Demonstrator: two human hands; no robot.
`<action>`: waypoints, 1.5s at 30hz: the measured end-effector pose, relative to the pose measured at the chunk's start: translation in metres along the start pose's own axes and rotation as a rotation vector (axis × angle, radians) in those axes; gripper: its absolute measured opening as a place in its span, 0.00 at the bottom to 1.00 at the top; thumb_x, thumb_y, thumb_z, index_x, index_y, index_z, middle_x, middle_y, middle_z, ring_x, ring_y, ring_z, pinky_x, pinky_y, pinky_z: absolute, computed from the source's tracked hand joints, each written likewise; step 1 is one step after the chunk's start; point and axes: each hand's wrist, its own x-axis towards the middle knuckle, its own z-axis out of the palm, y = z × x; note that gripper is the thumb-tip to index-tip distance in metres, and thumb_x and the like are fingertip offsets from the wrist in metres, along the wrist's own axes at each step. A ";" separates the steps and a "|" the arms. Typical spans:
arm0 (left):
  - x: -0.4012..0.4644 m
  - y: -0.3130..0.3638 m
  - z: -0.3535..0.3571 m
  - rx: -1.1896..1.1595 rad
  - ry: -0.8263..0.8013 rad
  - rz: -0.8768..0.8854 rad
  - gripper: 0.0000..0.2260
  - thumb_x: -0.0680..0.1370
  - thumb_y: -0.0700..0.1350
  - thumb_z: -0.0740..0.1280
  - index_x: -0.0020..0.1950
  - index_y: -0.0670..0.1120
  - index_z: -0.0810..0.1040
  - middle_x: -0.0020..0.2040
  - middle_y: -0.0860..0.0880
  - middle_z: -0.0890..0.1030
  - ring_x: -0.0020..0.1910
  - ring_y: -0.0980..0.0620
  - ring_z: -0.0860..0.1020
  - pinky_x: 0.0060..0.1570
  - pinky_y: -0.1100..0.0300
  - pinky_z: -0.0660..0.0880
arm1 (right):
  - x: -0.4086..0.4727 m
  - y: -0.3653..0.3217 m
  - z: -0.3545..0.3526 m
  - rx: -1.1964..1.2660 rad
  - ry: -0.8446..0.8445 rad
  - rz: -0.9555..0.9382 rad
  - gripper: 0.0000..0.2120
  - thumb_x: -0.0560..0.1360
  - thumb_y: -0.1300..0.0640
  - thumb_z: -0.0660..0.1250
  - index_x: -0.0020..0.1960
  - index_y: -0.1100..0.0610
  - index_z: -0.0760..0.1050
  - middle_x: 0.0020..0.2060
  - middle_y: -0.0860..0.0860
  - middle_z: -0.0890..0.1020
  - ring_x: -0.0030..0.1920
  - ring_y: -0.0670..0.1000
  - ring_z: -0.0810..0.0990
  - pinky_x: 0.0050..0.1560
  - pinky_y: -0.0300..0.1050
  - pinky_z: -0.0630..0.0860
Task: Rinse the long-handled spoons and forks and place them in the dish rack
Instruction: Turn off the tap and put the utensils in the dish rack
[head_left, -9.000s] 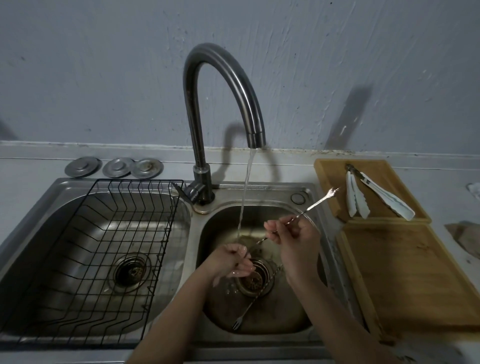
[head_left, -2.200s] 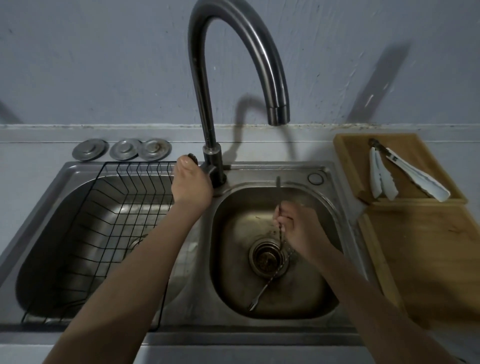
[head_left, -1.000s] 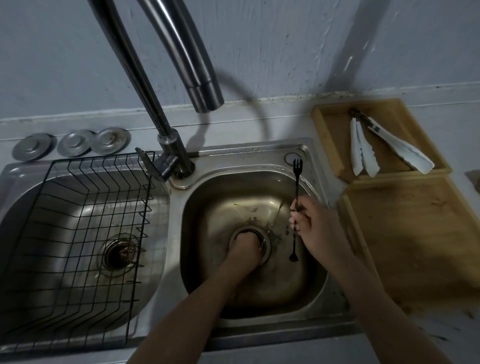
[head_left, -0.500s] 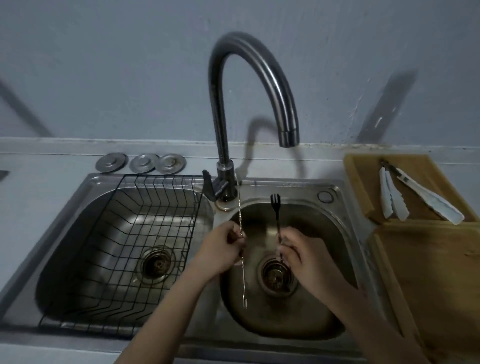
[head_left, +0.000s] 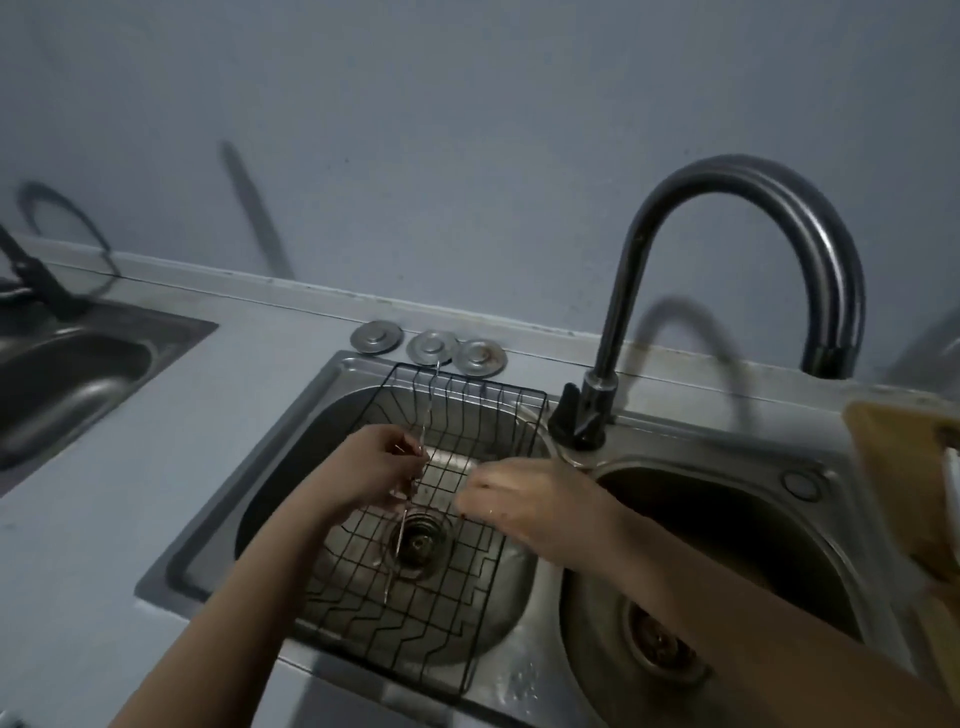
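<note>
Left hand (head_left: 371, 475) grip clamped on long-handled utensil (head_left: 422, 441) over dish rack (head_left: 441, 597); right hand (head_left: 519, 499) grip unclear.

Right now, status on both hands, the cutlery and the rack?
Left hand shut on thin long-handled silver utensil, upright over black wire dish rack. Right hand over rack; contents unclear. Rack shows no cutlery laid down. Nothing blocking.

Both bare forearms reach in from the near edge, angled toward the far left. The left hand (head_left: 371, 470) is curled with its fingers pinched together in a closed grip, knuckles turned up. The right hand (head_left: 524, 501) lies just to its right, palm down, fingers loosely bent and pointing left.
</note>
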 end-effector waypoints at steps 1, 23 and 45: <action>0.008 -0.006 -0.004 0.032 0.001 -0.014 0.02 0.76 0.38 0.64 0.46 0.43 0.77 0.35 0.47 0.77 0.30 0.53 0.76 0.27 0.62 0.76 | 0.006 0.003 0.009 -0.100 -0.025 -0.083 0.13 0.72 0.68 0.62 0.52 0.55 0.73 0.42 0.52 0.81 0.39 0.51 0.79 0.34 0.45 0.79; 0.115 -0.106 0.022 0.569 -0.033 -0.171 0.08 0.75 0.41 0.65 0.53 0.40 0.77 0.53 0.42 0.80 0.49 0.44 0.81 0.44 0.58 0.77 | 0.062 0.050 0.132 -0.311 -0.697 -0.122 0.10 0.77 0.64 0.58 0.57 0.62 0.71 0.51 0.61 0.77 0.48 0.61 0.78 0.40 0.51 0.75; 0.122 -0.135 0.022 0.678 0.063 -0.121 0.07 0.72 0.48 0.69 0.48 0.48 0.77 0.51 0.47 0.82 0.52 0.47 0.79 0.49 0.57 0.77 | 0.077 0.041 0.153 -0.388 -0.842 -0.282 0.09 0.74 0.68 0.61 0.48 0.61 0.78 0.47 0.54 0.83 0.46 0.57 0.82 0.40 0.44 0.78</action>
